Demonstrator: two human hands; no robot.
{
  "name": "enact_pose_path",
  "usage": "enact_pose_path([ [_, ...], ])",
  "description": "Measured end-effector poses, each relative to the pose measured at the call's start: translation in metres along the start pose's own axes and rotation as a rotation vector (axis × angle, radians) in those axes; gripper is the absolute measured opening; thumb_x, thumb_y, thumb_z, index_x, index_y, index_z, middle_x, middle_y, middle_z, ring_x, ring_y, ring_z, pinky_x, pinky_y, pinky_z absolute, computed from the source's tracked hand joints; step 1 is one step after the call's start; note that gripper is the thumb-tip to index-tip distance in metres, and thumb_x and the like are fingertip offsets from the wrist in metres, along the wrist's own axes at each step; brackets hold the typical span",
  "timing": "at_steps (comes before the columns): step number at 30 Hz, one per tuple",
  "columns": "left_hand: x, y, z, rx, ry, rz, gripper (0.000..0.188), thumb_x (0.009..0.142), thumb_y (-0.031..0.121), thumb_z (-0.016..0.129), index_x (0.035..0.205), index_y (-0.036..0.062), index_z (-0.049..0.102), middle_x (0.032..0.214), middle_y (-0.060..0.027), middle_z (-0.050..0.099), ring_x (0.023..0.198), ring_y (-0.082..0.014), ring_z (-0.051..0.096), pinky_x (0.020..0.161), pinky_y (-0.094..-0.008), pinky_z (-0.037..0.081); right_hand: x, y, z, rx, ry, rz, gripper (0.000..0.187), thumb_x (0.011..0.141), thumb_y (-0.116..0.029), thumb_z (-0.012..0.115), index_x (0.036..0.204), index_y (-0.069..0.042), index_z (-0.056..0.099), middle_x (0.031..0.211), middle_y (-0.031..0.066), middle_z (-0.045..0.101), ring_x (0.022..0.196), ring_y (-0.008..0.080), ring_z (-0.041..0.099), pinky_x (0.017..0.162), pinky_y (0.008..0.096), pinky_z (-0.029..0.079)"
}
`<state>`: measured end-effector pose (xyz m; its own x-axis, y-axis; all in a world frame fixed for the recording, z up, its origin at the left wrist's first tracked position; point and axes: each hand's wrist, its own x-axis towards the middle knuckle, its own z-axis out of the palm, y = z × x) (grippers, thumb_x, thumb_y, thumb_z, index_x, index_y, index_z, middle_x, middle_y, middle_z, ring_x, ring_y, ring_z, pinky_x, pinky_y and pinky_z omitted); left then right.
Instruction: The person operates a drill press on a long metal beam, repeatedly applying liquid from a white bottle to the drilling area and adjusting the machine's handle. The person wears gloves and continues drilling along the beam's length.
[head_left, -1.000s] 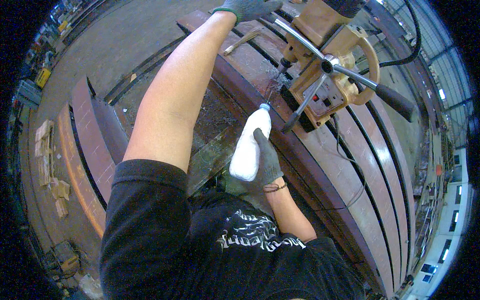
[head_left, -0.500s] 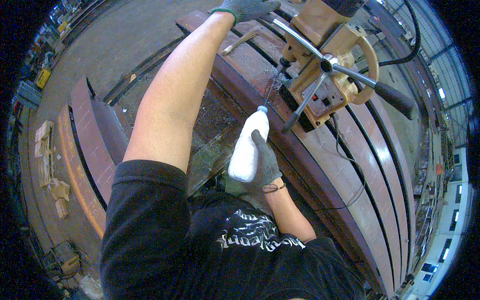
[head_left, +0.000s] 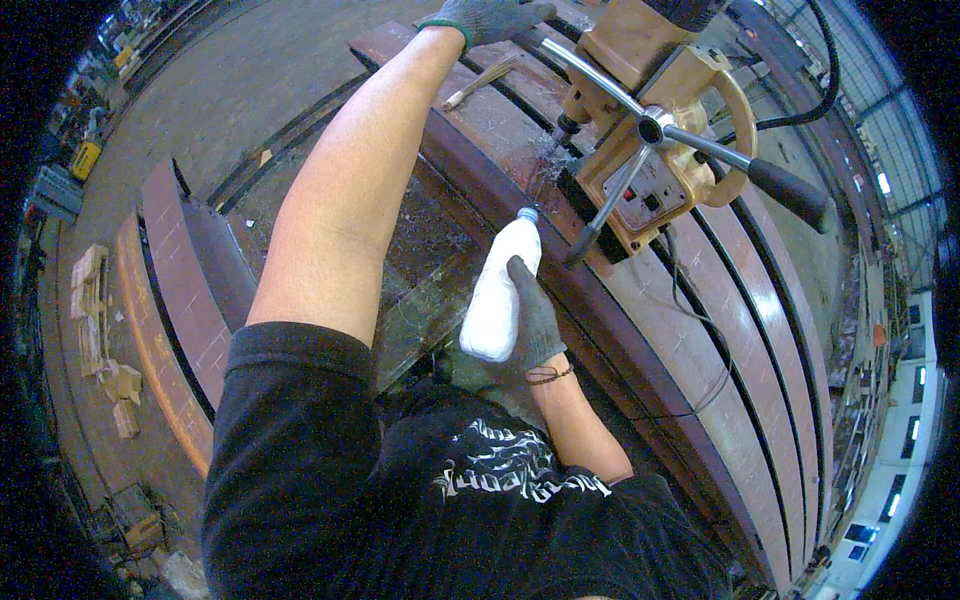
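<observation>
My right hand (head_left: 537, 318), in a dark grey glove, is wrapped round a white plastic bottle (head_left: 497, 300) with a pale blue cap. The bottle tilts with its cap up and away from me, pointing at the drill's working spot. My left hand (head_left: 488, 20), in a grey glove with a green cuff, reaches to the top edge, its fingers stretched out near the end of a chrome feed lever (head_left: 592, 75). A tan magnetic drill (head_left: 640, 150) stands on the brown steel beam (head_left: 480, 165); metal shavings (head_left: 558, 160) lie about its chuck (head_left: 566, 128).
A brush (head_left: 478, 82) lies on the steel left of the drill. Several long curved steel beams (head_left: 745, 310) run along the right, with a black cable (head_left: 700, 320) over them. More curved beams (head_left: 190, 270) and wooden pallets (head_left: 90, 310) are at left.
A thin stream from the bottle's cap toward the drill showed earlier and is hard to see now. The bottle has shifted very slightly. My left hand has moved slightly left.
</observation>
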<state>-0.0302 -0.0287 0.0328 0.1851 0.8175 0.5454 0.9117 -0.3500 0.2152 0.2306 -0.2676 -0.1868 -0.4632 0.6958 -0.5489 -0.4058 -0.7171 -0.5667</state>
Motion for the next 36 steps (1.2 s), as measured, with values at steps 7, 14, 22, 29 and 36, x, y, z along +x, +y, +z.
enact_pose_path([
  [7, 0.002, -0.007, 0.003, 0.010, -0.001, 0.028, 0.053, 0.099, 0.053, 0.048, 0.097, 0.0088, 0.076, 0.100, -0.0236, 0.072, 0.096, -0.0437, 0.069, 0.088, -0.0520, 0.052, 0.007, 0.003, -0.006, -0.002, -0.008, -0.008, 0.046, 0.099, -0.042, 0.069, 0.121, -0.003, 0.062, 0.100, 0.0116, 0.071, 0.086, 0.0253, 0.071, 0.078, 0.0398, 0.061],
  [14, 0.003, -0.003, 0.007, 0.032, -0.016, -0.034, 0.048, 0.100, 0.048, 0.051, 0.099, 0.0065, 0.076, 0.101, -0.0231, 0.073, 0.095, -0.0425, 0.070, 0.087, -0.0512, 0.053, 0.002, 0.000, 0.002, 0.008, 0.001, -0.004, 0.044, 0.100, -0.041, 0.068, 0.122, -0.004, 0.062, 0.100, 0.0109, 0.071, 0.085, 0.0237, 0.071, 0.077, 0.0389, 0.061],
  [22, 0.020, -0.036, 0.043, 0.068, -0.073, -0.087, 0.060, 0.091, 0.070, 0.051, 0.109, 0.0207, 0.080, 0.115, -0.0151, 0.075, 0.109, -0.0376, 0.070, 0.098, -0.0478, 0.053, 0.008, 0.006, -0.011, -0.022, -0.130, -0.034, 0.050, 0.101, -0.050, 0.063, 0.127, -0.007, 0.061, 0.103, 0.0087, 0.071, 0.091, 0.0236, 0.071, 0.087, 0.0397, 0.060],
  [29, 0.010, -0.008, 0.026, 0.016, -0.071, -0.200, 0.052, 0.083, 0.059, 0.068, 0.116, 0.0197, 0.078, 0.116, -0.0151, 0.075, 0.108, -0.0381, 0.071, 0.096, -0.0484, 0.057, 0.007, -0.001, -0.009, -0.093, -0.031, -0.001, 0.057, 0.099, -0.053, 0.065, 0.130, -0.005, 0.058, 0.107, 0.0088, 0.068, 0.096, 0.0243, 0.068, 0.088, 0.0392, 0.058],
  [36, 0.008, -0.004, 0.023, -0.005, -0.111, -0.177, 0.048, 0.084, 0.058, 0.065, 0.111, 0.0210, 0.079, 0.112, -0.0138, 0.076, 0.105, -0.0371, 0.072, 0.094, -0.0479, 0.056, 0.009, 0.002, -0.013, 0.103, -0.115, 0.086, 0.056, 0.100, -0.055, 0.061, 0.125, -0.005, 0.062, 0.104, 0.0103, 0.071, 0.093, 0.0239, 0.071, 0.087, 0.0378, 0.059],
])
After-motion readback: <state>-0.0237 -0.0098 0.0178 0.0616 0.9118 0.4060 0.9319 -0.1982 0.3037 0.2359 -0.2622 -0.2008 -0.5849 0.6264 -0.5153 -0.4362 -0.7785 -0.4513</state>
